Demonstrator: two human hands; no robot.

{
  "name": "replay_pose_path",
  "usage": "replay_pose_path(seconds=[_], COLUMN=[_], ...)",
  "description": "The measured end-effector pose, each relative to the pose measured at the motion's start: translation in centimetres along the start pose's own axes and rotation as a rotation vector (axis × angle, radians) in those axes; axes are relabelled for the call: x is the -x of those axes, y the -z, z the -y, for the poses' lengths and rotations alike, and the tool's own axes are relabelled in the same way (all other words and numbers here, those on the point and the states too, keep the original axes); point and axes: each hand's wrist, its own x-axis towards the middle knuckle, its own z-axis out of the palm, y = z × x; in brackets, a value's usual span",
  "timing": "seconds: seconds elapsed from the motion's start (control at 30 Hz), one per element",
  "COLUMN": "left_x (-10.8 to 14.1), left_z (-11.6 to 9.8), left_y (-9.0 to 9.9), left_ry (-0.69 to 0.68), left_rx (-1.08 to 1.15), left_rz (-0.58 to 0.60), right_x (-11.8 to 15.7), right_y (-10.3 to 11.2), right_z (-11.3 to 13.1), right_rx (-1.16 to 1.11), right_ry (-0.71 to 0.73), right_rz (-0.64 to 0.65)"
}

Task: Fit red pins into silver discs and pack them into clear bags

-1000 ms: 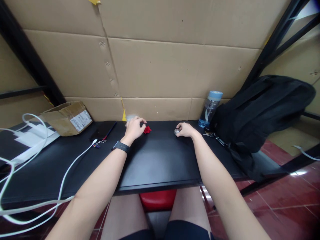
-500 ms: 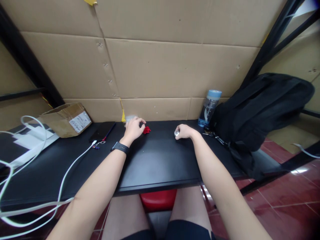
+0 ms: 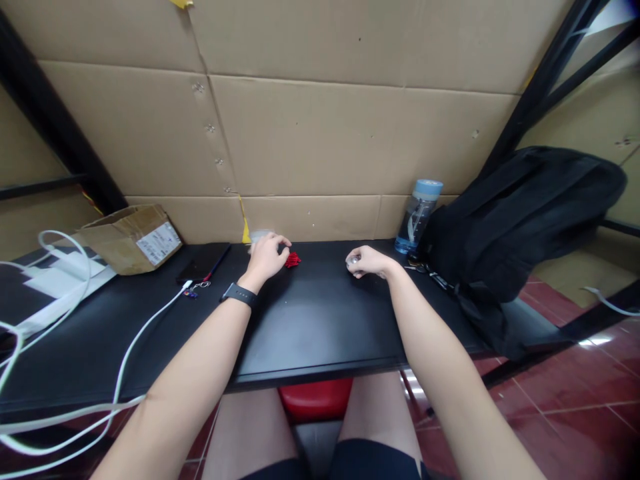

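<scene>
My left hand [image 3: 267, 257], with a dark watch [image 3: 239, 293] on its wrist, hovers over or rests on the black desk [image 3: 310, 320] near the back. Its fingers are curved and apart, and nothing shows between them. Just right of its fingertips lies a small red, ridged bundle [image 3: 293, 260]. Behind this hand a clear plastic piece [image 3: 259, 235] is partly hidden. Farther right, my right hand [image 3: 370, 260] is closed around a small shiny, silvery-clear object [image 3: 353, 261], mostly covered by the fingers, so its kind cannot be made out.
A water bottle [image 3: 419, 217] and black backpack [image 3: 520, 213] stand at the right, with keys [image 3: 416, 267] beside them. On the left are a cardboard box [image 3: 133, 240], a dark phone [image 3: 196, 267] and white cables [image 3: 133, 350]. A cardboard wall [image 3: 310, 147] closes the back.
My right hand has turned slightly and shifted a little left, its fingers covering the shiny object differently. My left hand and the red bundle look almost unmoved.
</scene>
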Motion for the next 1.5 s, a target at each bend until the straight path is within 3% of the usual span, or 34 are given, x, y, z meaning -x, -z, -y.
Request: replay_pose_path(seconds=[0.13,0.27,0.5,0.77,0.97,1.07,1.2,1.27,1.33,1.4,1.5], left_x=[0.0,-0.1,0.0,0.2,0.2,0.4,1.5,2.4,3.2,3.8,4.0], left_z=[0.0,0.0,-0.3,-0.5,-1.0,-2.3,-5.5,-7.3,-8.8,-9.6,-10.0], left_y=[0.0,0.0,0.2,0.1,0.5,0.4,-1.3,-2.3,-3.1,-3.4,-3.3], left_ry=[-0.005,-0.01,-0.05,-0.092,-0.18,-0.173,0.036,0.257,0.47,0.621,0.724], left_rx=[0.003,0.007,0.035,0.09,0.189,0.351,0.753,0.979,1.203,1.437,1.671], left_rz=[0.001,-0.001,-0.011,-0.001,0.014,0.047,0.272,0.438,0.511,0.585,0.705], right_x=[-0.4,-1.1,-1.4,-1.7,-1.5,-1.4,-1.3,-1.2,-1.0,-0.8,-0.2], right_y=[-0.6,-1.1,-0.8,-1.7,-2.5,-3.0,-3.7,-4.0,-4.3,-4.6,-5.0], right_z=[-0.2,0.3,1.4,1.8,2.2,2.2,2.4,2.5,2.7,3.0,3.5], right_rx=[-0.268,-0.717,-1.164,-1.178,-1.129,-1.091,-1.059,-1.03,-0.978,-0.918,-0.813], right_ry=[-0.025,-0.041,-0.106,-0.237,-0.247,-0.243,-0.224,-0.212,-0.197,-0.186,-0.186], right_rz=[-0.015,-0.144,-0.231,-0.311,-0.271,-0.218,-0.157,-0.144,-0.137,-0.121,-0.091])
